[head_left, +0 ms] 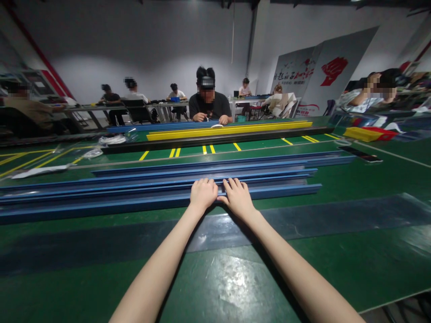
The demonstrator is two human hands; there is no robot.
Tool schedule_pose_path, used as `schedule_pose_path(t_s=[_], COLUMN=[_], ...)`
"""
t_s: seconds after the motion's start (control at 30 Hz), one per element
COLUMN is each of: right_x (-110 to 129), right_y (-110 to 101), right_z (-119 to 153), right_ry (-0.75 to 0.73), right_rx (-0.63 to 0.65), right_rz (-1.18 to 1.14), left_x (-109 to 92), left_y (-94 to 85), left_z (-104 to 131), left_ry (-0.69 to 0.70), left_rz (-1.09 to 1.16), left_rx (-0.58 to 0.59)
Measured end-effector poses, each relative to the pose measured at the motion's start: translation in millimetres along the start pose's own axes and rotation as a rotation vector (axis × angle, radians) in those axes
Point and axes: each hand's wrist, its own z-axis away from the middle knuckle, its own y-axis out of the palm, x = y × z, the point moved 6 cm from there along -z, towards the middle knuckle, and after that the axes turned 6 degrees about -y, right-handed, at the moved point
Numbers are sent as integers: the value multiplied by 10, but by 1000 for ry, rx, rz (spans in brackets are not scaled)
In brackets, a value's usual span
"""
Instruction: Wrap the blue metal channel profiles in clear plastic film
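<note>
My left hand (204, 194) and my right hand (238, 197) lie close together on the nearest long blue channel strip (286, 191), near the middle of the view. The fingers of both curl over it from above, and their tips are partly hidden. My right thumb points toward my left hand along the near side. Behind this strip, more blue channel strips (161, 171) run roughly parallel across the green table (141, 278). In front of my hands lies a flat, transparent plastic sheet (303, 223), passing under my wrists.
Farther back lie a black strip (188, 142) and a yellow strip (235, 130). A phone-like dark slab (362, 154) and a yellow tray (362, 134) are at right. Clear plastic wrapping (116, 140) lies at left. A co-worker (209, 105) sits across the table.
</note>
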Motion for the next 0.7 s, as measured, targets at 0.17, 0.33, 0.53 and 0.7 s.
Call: schedule_pose_path(t_s=[0.17, 0.33, 0.53, 0.7], right_x=[73, -101, -739, -1119], right_y=[16, -29, -111, -129], right_z=[-56, 3, 246, 381], right_ry=[-42, -117, -84, -23], right_rx=[12, 52, 41, 5], right_rz=[-58, -98, -82, -35], left_x=[173, 326, 597, 756], left_y=[8, -13, -6, -27], left_z=[24, 54, 108, 127], left_ry=[-11, 5, 32, 23], left_rz=[6, -8, -26, -28], left_rx=[-14, -22, -25, -24])
